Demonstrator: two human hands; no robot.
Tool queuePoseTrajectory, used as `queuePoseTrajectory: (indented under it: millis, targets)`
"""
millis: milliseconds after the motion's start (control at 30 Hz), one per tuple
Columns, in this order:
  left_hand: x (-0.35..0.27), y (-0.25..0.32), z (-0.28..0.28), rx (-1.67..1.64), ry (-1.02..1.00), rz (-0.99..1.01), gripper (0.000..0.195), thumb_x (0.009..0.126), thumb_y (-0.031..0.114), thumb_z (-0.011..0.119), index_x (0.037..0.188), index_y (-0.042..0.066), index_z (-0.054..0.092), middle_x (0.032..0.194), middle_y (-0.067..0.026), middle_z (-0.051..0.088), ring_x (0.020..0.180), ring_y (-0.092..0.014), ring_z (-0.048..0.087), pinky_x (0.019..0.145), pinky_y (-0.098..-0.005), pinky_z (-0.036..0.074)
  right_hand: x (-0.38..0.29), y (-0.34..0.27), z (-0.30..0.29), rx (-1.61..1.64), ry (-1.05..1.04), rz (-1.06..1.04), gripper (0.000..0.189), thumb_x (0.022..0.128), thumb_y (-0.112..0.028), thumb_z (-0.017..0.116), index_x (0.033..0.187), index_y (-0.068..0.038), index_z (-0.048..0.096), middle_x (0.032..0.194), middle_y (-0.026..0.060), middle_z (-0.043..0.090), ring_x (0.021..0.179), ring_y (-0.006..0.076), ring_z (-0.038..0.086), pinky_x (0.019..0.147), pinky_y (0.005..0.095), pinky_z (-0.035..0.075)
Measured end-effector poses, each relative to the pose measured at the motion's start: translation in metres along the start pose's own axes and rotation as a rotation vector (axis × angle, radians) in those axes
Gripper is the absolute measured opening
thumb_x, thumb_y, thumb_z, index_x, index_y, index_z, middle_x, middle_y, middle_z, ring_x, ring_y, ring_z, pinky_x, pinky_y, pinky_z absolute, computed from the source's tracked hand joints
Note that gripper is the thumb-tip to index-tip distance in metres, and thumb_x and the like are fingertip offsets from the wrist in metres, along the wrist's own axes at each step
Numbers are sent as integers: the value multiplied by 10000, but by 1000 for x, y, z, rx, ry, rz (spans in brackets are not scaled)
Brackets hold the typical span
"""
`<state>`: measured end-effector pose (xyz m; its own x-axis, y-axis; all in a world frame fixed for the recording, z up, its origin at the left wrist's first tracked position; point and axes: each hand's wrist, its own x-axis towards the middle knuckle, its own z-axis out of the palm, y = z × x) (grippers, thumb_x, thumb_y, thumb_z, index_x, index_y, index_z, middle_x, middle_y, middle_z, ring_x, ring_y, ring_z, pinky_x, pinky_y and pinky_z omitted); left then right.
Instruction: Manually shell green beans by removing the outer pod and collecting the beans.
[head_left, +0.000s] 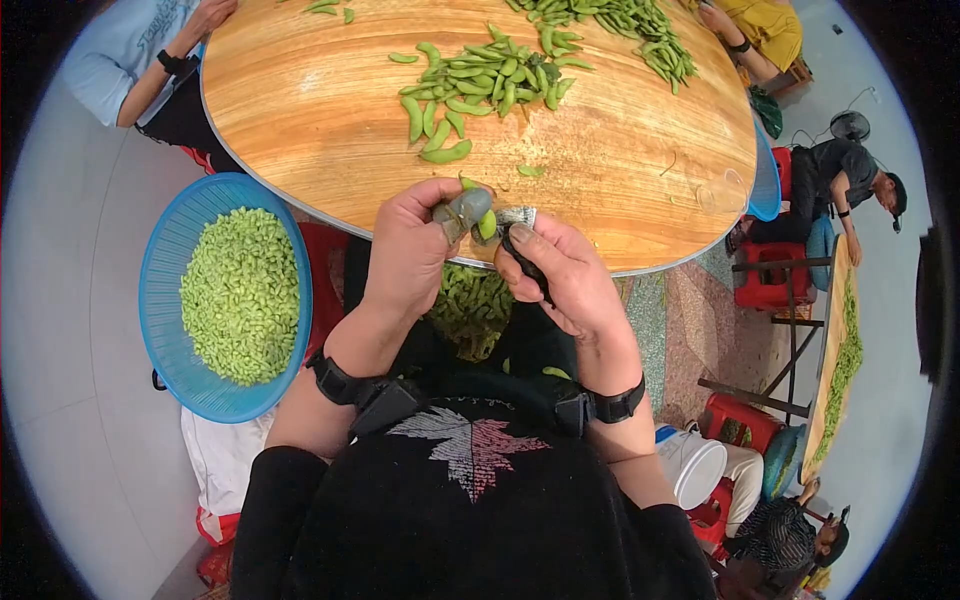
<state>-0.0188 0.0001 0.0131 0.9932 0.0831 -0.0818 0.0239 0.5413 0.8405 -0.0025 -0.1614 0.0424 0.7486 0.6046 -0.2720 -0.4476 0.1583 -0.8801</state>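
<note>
My left hand (411, 244), with a grey cover on the thumb or a finger, grips a green soybean pod (487, 224) over the near edge of the round wooden table (315, 142). Close beside it on the right, my right hand (564, 270) is closed around a dark item (531, 262) whose kind I cannot tell; a worn grey-white wrap covers a fingertip. A heap of green soybean pods (487, 79) lies on the table beyond both hands. To the left, a blue plastic basket (152, 289) holds many shelled green beans (240, 296).
More pods (660, 45) lie farther back. A clear plastic cup (722, 193) sits near the table's right edge. Pods and husks (472, 307) lie below the near edge. Co-workers sit at the table's far sides and at another table on the right. A white bucket (701, 472) stands at lower right.
</note>
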Motion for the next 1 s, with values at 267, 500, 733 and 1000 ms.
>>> queuePoseTrajectory:
  millis: [267,500,733,1000]
  targets:
    - [-1,-4,0,-26,-52,56,125,820,0,586,940,7,621,847,-4,621,612,-11,460,513,-162,328,3,5,0,186,-15,50,139,955,-156,432,953,-54,526,651,-14,457,498,38,343,432,170,266]
    - [-2,-1,-4,-26,-141,-37,185,787,-45,524,947,1,603,845,22,597,671,-31,498,586,-184,405,8,14,1,-37,93,-36,123,934,-140,482,916,-56,571,616,-49,446,505,30,363,440,185,282]
    - [2,-6,-6,315,-87,78,157,808,30,616,963,26,597,848,22,578,676,-40,489,594,-170,386,14,10,2,-349,310,-183,116,903,-115,532,844,-26,575,633,-56,488,567,26,407,505,196,343]
    - [-3,17,-4,823,-205,289,334,749,11,651,1077,27,590,776,-23,606,684,-108,566,616,-235,441,26,-4,-2,-597,302,-330,112,870,-134,593,901,-29,617,677,-63,525,600,11,412,518,189,336]
